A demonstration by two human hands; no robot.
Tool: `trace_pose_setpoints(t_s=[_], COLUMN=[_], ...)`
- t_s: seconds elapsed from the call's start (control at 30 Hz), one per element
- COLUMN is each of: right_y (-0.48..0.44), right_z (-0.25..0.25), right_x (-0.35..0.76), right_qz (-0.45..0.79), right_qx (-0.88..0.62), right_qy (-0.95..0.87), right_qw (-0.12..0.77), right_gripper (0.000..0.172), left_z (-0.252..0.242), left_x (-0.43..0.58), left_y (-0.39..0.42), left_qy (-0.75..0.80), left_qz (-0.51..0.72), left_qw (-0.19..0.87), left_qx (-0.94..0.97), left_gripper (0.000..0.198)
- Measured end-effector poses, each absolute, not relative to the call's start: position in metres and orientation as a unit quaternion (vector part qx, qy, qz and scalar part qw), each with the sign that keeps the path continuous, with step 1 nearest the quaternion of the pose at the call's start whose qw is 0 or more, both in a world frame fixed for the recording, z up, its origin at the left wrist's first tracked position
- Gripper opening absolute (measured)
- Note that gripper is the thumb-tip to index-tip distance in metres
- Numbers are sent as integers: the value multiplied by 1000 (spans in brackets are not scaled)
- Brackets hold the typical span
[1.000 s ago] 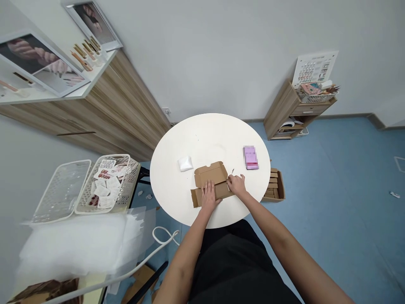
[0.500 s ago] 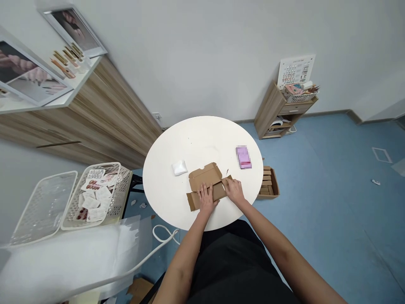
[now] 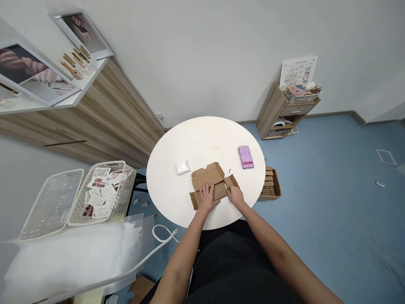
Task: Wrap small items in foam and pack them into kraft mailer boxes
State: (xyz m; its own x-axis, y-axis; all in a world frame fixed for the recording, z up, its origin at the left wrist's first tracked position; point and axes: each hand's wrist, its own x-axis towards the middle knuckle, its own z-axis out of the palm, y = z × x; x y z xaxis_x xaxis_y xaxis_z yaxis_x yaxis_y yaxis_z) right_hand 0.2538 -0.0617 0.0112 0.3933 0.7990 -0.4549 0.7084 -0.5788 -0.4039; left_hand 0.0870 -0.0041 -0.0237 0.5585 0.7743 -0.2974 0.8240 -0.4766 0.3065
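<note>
On the round white table (image 3: 202, 135) lies a brown cardboard box (image 3: 207, 175), unfolded, with its lid panel laid back and side flaps sticking out. My left hand (image 3: 208, 197) rests on its near panel with the fingers spread. At the box's right end, my right hand (image 3: 235, 195) has its fingers closed at the edge beside the right flap (image 3: 233, 181). A small white packet (image 3: 182, 166) sits left of the box. To the right lies a purple, pixelated packet (image 3: 246, 157).
A carton (image 3: 276, 185) of folded cardboard pieces stands on the floor right of the table. At left is a white perforated basket (image 3: 123, 192) with cards and sheets. A white cable (image 3: 161, 240) loops near the table's left front. Beyond stands a small wooden cabinet (image 3: 268, 109).
My right hand has shifted slightly down along the right end of the box, and the right flap now shows more fully above it. My left hand stays on the cardboard.
</note>
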Motion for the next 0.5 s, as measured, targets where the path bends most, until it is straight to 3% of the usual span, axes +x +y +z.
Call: trace_pose_setpoints(t_s=[0.37, 0.5], right_y=[-66, -73], right_z=[-4, 1], right_x=[263, 278], right_qz=[314, 203], right_qx=[-826, -809], right_qy=[-453, -513], right_qw=[121, 204], right_gripper=[12, 22], left_z=[-18, -17], left_x=[75, 75], left_y=[4, 3], left_qy=[442, 447], left_qz=[-57, -54], left_qw=[207, 198], left_qx=[871, 871], left_gripper=[86, 86])
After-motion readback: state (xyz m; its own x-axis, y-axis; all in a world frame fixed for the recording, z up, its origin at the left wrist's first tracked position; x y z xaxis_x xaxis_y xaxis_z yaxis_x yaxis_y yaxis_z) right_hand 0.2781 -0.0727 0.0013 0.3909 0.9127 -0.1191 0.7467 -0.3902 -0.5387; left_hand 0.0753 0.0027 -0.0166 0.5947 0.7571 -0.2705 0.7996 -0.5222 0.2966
